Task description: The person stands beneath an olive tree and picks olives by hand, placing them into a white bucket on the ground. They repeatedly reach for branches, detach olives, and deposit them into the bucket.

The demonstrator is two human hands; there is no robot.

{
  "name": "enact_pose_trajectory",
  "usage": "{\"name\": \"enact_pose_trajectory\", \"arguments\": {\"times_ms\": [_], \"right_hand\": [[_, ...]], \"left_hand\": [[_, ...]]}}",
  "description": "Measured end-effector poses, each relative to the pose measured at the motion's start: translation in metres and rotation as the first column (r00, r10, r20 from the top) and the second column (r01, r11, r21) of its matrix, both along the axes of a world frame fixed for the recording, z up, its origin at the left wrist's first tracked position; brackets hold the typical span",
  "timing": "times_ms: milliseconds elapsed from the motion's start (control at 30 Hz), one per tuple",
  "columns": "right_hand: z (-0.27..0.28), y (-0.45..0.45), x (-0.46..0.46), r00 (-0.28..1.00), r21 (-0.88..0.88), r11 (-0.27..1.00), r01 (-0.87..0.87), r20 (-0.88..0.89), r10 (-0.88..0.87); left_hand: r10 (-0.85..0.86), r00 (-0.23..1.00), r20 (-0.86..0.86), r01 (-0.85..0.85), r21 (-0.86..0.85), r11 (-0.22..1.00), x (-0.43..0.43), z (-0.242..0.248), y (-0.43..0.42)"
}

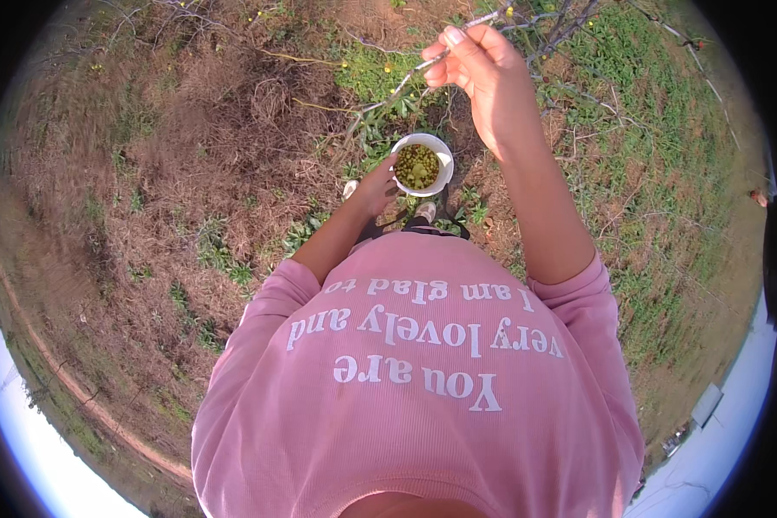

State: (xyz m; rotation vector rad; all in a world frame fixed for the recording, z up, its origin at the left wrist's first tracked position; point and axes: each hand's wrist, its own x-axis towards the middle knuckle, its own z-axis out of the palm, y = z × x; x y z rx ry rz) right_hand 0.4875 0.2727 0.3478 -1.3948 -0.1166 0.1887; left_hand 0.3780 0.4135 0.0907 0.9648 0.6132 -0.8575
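Note:
My right hand (485, 71) is raised at the top of the view, its thumb and fingers closed around a thin grey bare branch (398, 86). Lower down, my left hand (379, 188) grips the left side of a white plastic bucket (447, 162). Inside the bucket lie many small round yellow-green fruits (417, 165), some of them reddish. A few yellow fruits (388, 68) show among the twigs just left of my right hand. Whether my right fingers also hold a fruit cannot be seen.
More bare branches (560, 32) spread across the top and right, some with small fruits. Dry brown grass (188, 142) covers the ground at left, green weeds (660, 129) at right. My shoes (426, 210) stand below the bucket. A dirt track (90, 405) curves at lower left.

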Motion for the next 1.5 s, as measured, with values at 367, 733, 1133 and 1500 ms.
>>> {"name": "enact_pose_trajectory", "arguments": {"times_ms": [367, 733, 1133, 1500], "right_hand": [[-0.01, 0.009, -0.009, 0.996, 0.14, 0.989, -0.056, -0.065, 0.066], [-0.019, 0.02, -0.024, 0.986, 0.175, 0.981, -0.088, -0.125, 0.11], [-0.033, 0.016, -0.04, 0.983, 0.159, 0.983, -0.091, -0.141, 0.114], [-0.032, 0.021, -0.032, 0.984, 0.166, 0.979, -0.118, -0.116, 0.138]], "left_hand": [[0.698, 0.665, 0.265, -0.723, -0.01, 0.691, 0.057, 0.077, 0.174], [-0.208, 0.289, 0.934, -0.321, 0.299, 0.899, 0.167, 0.284, 0.086], [-0.933, -0.269, 0.238, -0.794, 0.494, 0.355, 0.239, 0.296, 0.002], [-0.234, 0.05, 0.971, -0.211, 0.239, 0.948, 0.225, 0.289, 0.012]]}}
